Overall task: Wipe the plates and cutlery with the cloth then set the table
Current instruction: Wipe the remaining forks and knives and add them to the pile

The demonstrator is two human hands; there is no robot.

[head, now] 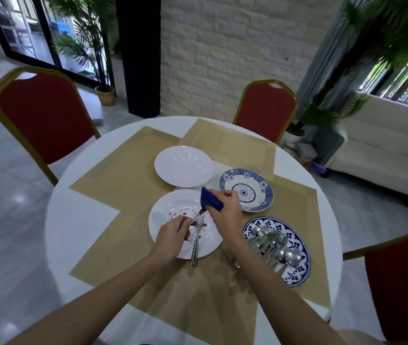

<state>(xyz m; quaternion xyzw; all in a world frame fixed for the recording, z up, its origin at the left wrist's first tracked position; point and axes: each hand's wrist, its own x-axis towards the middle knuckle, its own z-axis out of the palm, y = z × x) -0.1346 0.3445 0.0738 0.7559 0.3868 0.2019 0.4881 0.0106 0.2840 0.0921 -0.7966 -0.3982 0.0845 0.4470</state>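
Note:
My right hand [225, 214] grips a dark blue cloth [210, 199] wrapped around one end of a piece of cutlery [197, 216]. My left hand [173, 236] pinches the other end of that piece, above a white plate [168, 210] spotted with red stains. A fork [196, 241] lies on that plate, its handle sticking out over the near rim. A clean white plate [184, 166] sits further back. To the right stands a blue-patterned bowl [246, 189]. A blue-and-white plate [297, 245] at the near right holds several spoons and forks [276, 247].
The round white table [73, 220] carries several tan placemats [123, 175]. Red chairs with gold frames stand at the far left [41, 118], at the back [266, 109] and at the right [402, 282]. A white sofa [384, 148] stands at the right.

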